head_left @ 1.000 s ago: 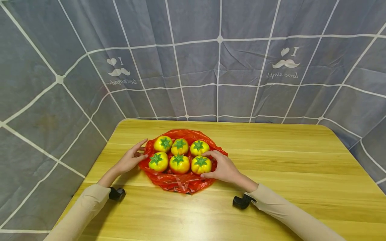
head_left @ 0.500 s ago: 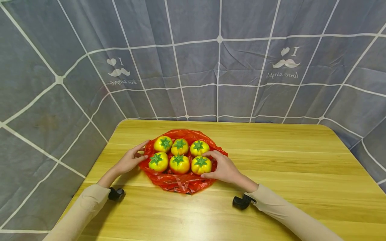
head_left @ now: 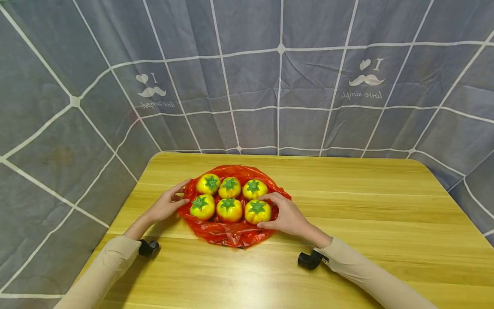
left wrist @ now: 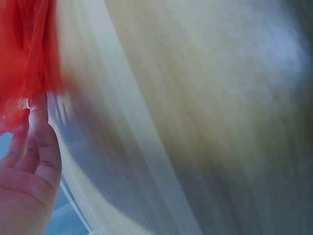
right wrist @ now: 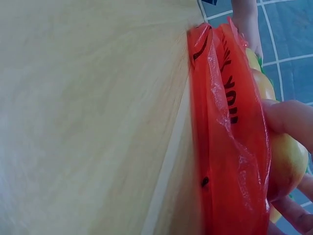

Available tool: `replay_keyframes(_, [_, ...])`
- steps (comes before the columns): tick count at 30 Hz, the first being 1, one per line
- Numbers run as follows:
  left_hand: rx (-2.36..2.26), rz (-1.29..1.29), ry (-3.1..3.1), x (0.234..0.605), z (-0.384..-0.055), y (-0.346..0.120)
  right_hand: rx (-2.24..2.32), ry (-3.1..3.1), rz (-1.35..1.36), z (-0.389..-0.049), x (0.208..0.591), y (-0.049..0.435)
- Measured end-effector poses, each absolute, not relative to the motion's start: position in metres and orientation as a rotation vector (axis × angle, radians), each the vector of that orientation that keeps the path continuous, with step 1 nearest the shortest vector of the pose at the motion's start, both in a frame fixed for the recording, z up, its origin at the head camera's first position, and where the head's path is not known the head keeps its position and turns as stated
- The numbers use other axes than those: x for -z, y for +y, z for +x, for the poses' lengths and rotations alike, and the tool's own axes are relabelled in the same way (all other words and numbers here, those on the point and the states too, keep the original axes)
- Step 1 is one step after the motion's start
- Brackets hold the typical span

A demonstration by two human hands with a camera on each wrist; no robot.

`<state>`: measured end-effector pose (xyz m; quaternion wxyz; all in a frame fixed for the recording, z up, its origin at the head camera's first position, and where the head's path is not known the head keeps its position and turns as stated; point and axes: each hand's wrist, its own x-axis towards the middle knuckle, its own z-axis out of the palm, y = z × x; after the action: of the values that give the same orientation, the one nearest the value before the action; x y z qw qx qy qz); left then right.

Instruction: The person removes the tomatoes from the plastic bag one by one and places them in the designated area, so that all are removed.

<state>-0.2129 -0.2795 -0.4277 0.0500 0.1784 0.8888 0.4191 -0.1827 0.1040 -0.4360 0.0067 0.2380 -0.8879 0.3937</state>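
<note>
Several yellow tomatoes [head_left: 229, 210] with green star-shaped tops sit in two rows inside a spread red plastic bag [head_left: 231, 235]. My left hand [head_left: 164, 207] is at the bag's left edge, thumb and fingers on the film; in the left wrist view the fingertips meet the red plastic [left wrist: 22, 54]. With thumb and fingers curled round it, my right hand [head_left: 288, 215] holds the front right tomato [head_left: 257, 207]. The right wrist view shows the thumb on this tomato [right wrist: 286, 164] beside the bag's raised rim [right wrist: 230, 147]. The tomato's underside is hidden.
The wooden table [head_left: 366, 214] extends far to the right of the bag. A grey curtain [head_left: 254, 94] with white lines hangs behind and at the sides. Black wrist mounts [head_left: 308, 260] sit under both forearms.
My left fingers have shifted very slightly at the bag's left edge. The right hand, the tomatoes and the bag stay in place.
</note>
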Motion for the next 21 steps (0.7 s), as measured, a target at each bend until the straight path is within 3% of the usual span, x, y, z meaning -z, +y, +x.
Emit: replay_keyframes(21, [-1.294,0.524,2.67,0.421,-0.21,-0.276,-1.232,-2.677,0.814,-0.181,0.418,0.112])
